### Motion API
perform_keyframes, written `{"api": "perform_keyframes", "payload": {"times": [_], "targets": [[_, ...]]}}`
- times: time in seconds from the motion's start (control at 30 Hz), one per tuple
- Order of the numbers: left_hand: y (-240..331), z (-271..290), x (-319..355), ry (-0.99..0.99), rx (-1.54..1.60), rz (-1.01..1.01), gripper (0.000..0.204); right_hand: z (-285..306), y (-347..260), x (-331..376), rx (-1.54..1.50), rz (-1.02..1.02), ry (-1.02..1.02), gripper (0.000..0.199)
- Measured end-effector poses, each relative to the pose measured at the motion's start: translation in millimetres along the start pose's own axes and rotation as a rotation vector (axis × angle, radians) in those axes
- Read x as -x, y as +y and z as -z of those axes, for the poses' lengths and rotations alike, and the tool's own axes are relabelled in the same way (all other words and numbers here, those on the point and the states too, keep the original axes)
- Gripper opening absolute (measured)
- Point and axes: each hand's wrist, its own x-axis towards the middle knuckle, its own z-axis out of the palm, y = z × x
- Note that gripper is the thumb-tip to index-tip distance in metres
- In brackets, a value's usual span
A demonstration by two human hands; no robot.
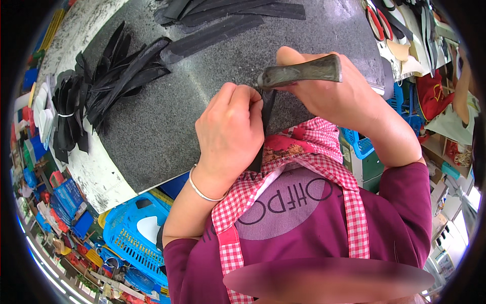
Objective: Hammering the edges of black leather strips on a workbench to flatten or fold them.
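In the head view, the left hand (228, 124) has its thumb and forefinger pinching a narrow black strip (269, 104) at the near side of the bench (167, 137), the other fingers curled in; the right hand (329, 96) is closed around a worn grey hammer (304, 72), though much of that grip is hidden. The hammer's rounded end sits right beside the left fingertips, so the likeliest mishap is a knock to the thumb or forefinger, caused by a slightly crooked swing or by pinching too close to the spot being struck. The strip also reaches down past the left hand to the checked apron (358, 218); a lean of the body could catch that tail and drag it askew, and a loose pinch would let the strip twist or slip. Whether the hammer touches it cannot be told. The loose strips (215, 38) and the tangled pile (129, 76) lie well apart from the hands, so trouble there seems less likely, unless a sleeve or elbow swept wide.
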Motion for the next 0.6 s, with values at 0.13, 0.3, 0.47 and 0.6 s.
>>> {"api": "perform_keyframes", "payload": {"times": [0.13,0.3,0.47,0.6], "targets": [[-1.4,-5.5,-31.4,0.049,-0.196,-0.258,0.019,18.2,8.4,9.2,-0.089,-0.090,0.100,0.016],[-4.5,-7.9,-60.5,0.007,-0.290,-0.491,0.006,12.6,2.4,17.9,0.131,-0.379,-0.103,0.016],[-28.3,7.6,-60.2,-0.109,0.023,-0.432,0.013,6.3,15.2,20.1,-0.045,-0.314,0.006,0.015],[-24.3,10.2,-54.8,-0.060,-0.128,-0.532,0.016,13.0,10.2,5.9,0.010,-0.115,0.017,0.023]]}}
